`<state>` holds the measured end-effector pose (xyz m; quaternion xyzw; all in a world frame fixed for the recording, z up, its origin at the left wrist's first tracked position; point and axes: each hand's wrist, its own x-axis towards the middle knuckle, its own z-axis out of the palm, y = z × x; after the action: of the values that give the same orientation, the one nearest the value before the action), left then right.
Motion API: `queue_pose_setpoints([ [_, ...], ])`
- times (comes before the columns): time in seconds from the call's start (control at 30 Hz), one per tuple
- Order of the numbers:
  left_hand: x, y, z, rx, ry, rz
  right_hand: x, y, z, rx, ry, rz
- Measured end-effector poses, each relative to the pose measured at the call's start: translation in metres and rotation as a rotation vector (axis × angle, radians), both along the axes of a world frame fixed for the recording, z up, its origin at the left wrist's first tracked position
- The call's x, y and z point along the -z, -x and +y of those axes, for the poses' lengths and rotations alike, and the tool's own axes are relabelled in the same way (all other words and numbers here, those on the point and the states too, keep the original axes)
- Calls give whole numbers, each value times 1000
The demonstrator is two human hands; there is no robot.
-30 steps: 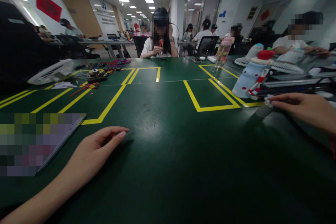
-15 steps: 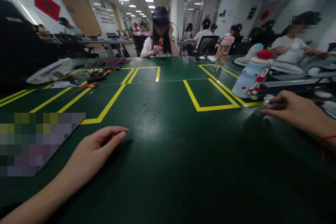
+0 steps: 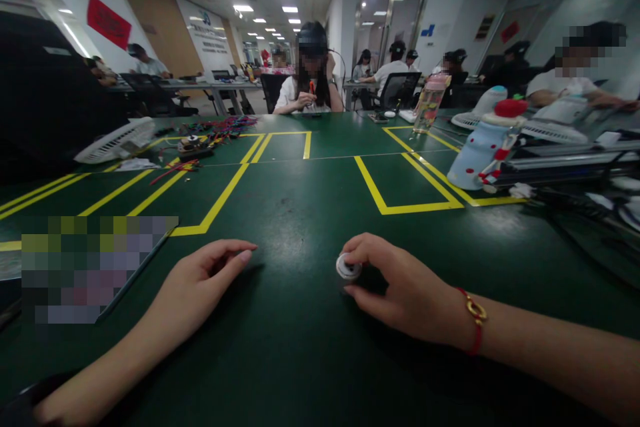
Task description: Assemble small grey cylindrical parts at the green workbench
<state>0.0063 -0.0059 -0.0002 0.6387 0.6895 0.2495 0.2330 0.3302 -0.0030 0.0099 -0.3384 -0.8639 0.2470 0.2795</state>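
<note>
My right hand (image 3: 400, 287), with a red cord bracelet at the wrist, is closed around a small round container (image 3: 349, 267) with a whitish top. The index finger lies at its top edge and the thumb at its near side; its lower part looks dark or see-through and is hard to make out. Left of it, my left hand (image 3: 210, 273) rests on the green table (image 3: 295, 360), fingers stretched out and nothing held. A gap separates the two hands.
A blurred-out flat panel (image 3: 135, 260) lies left of my left hand. Beyond are loose wires (image 3: 225, 130), a white fan (image 3: 117, 140), yellow tape outlines (image 3: 420, 208), a blue bottle (image 3: 470, 157) with a red top and a clear pink-lidded bottle (image 3: 430, 103). A person (image 3: 311, 73) sits opposite.
My right hand has moved from the table's right side to the middle, bringing the small round container. My left hand keeps its pose. The view has shifted slightly.
</note>
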Motion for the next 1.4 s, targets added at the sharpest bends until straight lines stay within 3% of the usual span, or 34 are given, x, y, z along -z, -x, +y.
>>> queue_pose_setpoints([
  [0.13, -7, -22, -3, 120, -56, 8, 12, -5, 2, 40, 107, 58],
  [0.23, -20, -60, -7, 339, -147, -40, 19, -6, 4, 63, 199, 135],
  [0.33, -34, -98, -7, 475, -170, -104, 23, -4, 5, 60, 235, 149],
  [0.4, -42, -114, -5, 516, -175, -154, 23, -4, 5, 70, 235, 133],
  [0.5, -46, -119, 1, 476, -184, -207, 19, -3, 3, 88, 214, 111],
  [0.63, -36, -110, 7, 407, -150, -207, 13, -2, 4, 168, 118, 61],
  [0.83, 0, -111, 9, 526, -98, -11, 13, -1, 5, 188, 105, 57],
  [0.9, 4, -112, 10, 549, -103, 13, 11, -1, 6, 215, 88, 70],
  [1.0, -2, -103, 8, 528, -82, -34, 2, -12, 10, 306, 38, 74],
  [1.07, -9, -85, 4, 460, -63, -75, -4, -36, 15, 401, 12, 26],
  [1.17, -14, -42, -5, 286, -59, -61, -7, -97, 27, 645, -36, -117],
  [1.3, -5, 9, -11, 65, 17, -40, -3, -190, 42, 1001, -102, -343],
  [1.4, 1, 22, -11, 4, 22, -28, -2, -225, 47, 1106, -141, -431],
])
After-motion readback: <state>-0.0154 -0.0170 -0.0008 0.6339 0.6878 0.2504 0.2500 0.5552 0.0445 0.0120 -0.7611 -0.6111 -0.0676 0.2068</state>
